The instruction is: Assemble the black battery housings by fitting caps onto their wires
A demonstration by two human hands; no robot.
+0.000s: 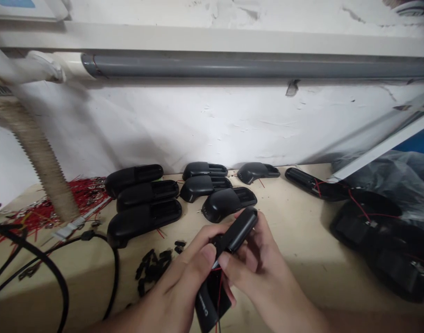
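Note:
Both my hands are closed around one black plastic housing, held tilted above the table's front part. My left hand grips its left side, the thumb pressed near its middle. On the right, my right hand wraps the upper end, with its thumb close to the left one. A thin red wire runs down from between the thumbs over a flat black part with a small white logo. Whether that part is joined to the housing is hidden by my fingers. Just beyond my hands lies a similar black housing.
Several more black housings stand in rows at the back. Small black pieces and a black cable lie left, near a heap of red wires. Larger black parts and clear plastic film are right. A ribbed hose rises left.

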